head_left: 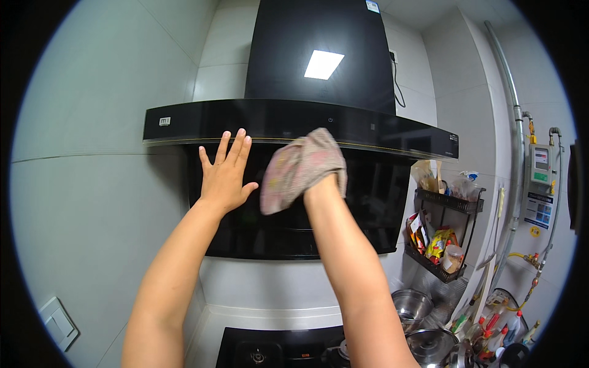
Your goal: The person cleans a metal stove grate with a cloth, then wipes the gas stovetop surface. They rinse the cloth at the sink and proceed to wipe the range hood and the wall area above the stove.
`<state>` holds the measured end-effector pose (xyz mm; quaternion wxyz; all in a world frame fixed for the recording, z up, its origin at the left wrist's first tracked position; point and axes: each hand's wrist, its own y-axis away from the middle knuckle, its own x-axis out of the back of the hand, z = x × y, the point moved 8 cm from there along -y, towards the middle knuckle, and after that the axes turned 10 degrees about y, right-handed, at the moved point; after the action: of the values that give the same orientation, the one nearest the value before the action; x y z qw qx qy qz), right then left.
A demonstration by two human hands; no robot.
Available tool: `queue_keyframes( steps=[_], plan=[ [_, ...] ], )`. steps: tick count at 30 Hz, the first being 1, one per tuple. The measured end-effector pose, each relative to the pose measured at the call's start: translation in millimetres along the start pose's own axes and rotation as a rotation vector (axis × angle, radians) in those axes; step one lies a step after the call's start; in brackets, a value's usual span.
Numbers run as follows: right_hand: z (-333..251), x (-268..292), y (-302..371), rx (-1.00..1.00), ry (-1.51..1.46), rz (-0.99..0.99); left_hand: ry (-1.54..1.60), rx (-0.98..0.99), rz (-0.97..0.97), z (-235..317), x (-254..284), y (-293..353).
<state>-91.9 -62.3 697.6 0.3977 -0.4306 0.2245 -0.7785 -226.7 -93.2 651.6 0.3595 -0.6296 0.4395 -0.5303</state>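
Note:
A black range hood [417, 138] spans the wall ahead, with a tall glossy duct cover above and a dark sloped panel below. Against its lower front edge my left hand [226, 175] is raised, fingers spread and nothing in it. To its right my right hand [324, 187] has a patterned greyish-pink rag [304, 164] over it, at the hood's front edge and panel. The rag hides most of those fingers, and one side of it hangs loose to the left.
Below lies a black gas cooktop [279, 349]. A black wall rack [451, 199] with food packets and a jar hangs at right, above metal pots [411, 305] and several bottles. Farther right are a gas meter [540, 164] and pipes. A light switch [59, 323] sits lower left.

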Motion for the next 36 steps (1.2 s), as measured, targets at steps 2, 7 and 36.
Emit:
queue_keyframes(
  steps=[2, 7, 36],
  plan=[
    [37.7, -13.1, 22.6, -0.149, 0.146, 0.024, -0.001, -0.01, 0.003, 4.8, -2.9, -2.2],
    [65.6, -59.8, 13.2, -0.215, 0.342, -0.096, -0.014, 0.008, 0.003, 8.8, -5.0, -0.9],
    [187.7, -122.4, 58.3, -0.364, 0.224, -0.255, -0.098, 0.048, -0.061, 7.5, -0.9, 0.8]
  ],
)
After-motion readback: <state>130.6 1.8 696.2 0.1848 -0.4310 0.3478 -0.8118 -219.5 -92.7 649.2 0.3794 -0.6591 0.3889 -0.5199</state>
